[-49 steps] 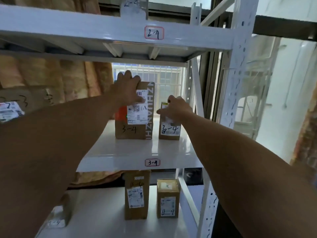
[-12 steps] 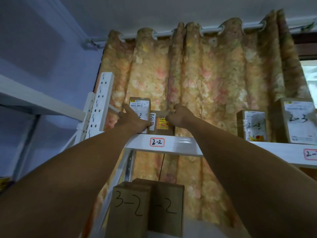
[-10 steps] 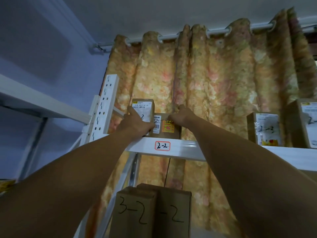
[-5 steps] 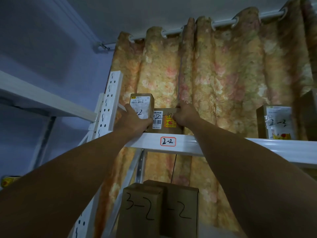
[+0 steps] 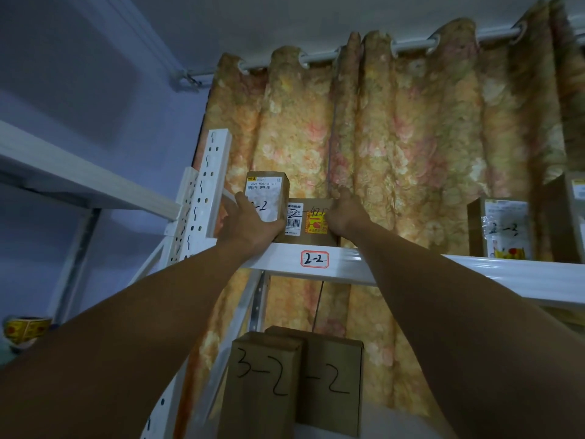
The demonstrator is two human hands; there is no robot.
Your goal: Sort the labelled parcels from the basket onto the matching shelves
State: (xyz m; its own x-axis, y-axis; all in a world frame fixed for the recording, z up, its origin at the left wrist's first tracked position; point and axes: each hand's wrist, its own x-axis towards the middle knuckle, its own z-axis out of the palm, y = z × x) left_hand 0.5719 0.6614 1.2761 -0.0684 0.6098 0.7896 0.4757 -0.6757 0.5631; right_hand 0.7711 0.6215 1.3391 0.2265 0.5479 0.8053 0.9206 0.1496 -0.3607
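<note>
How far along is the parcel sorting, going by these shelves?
Done: a box marked 3-2 stands on the lower shelf, and a parcel marked 2-3 sits further right on the upper shelf. In hand: the left hand grips the taller parcel and the right hand the shorter parcel, both standing above the 2-2 tag. Left: the basket is out of view, so what remains cannot be told.

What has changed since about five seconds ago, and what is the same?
Both grips released the 3-4 parcels; now the left grip holds the taller parcel and the right grip the shorter parcel on shelf 2-2. In the last second, nothing visibly changed.
</note>
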